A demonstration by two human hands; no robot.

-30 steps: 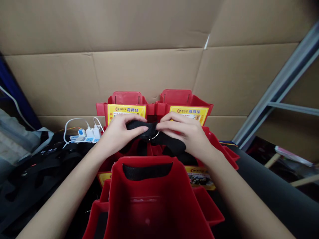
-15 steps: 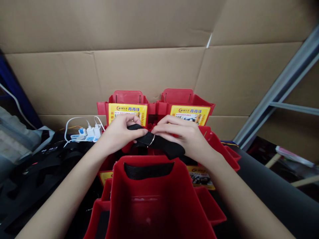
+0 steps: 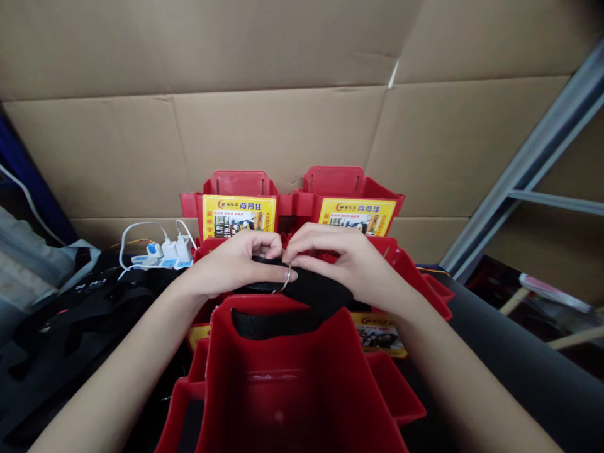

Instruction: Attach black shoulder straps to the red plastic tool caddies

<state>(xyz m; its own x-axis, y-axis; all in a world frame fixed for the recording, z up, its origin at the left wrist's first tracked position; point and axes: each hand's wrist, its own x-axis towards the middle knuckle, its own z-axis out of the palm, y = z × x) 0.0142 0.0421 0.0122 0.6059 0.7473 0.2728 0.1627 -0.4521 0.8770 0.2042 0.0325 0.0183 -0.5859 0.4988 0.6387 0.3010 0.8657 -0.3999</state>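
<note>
My left hand [image 3: 231,264] and my right hand [image 3: 342,261] meet over a black webbing strap [image 3: 311,290] that carries a small metal ring [image 3: 286,277]. Both hands pinch the strap on either side of the ring, fingers curled and pressed together. The strap sits just above the far rim of a deep red plastic bin [image 3: 287,377] right in front of me. A slot in that bin's far wall shows more black webbing [image 3: 274,322].
Two red bins with yellow labels [image 3: 239,214] [image 3: 356,214] stand behind the hands against a cardboard wall [image 3: 283,126]. A white power strip with chargers [image 3: 163,255] lies at the left, above black straps [image 3: 70,314]. A grey metal rack post [image 3: 533,157] rises at the right.
Both hands have come lower and closer together with the strap, down toward the near bin's rim. The fingers have curled tighter around the ring.
</note>
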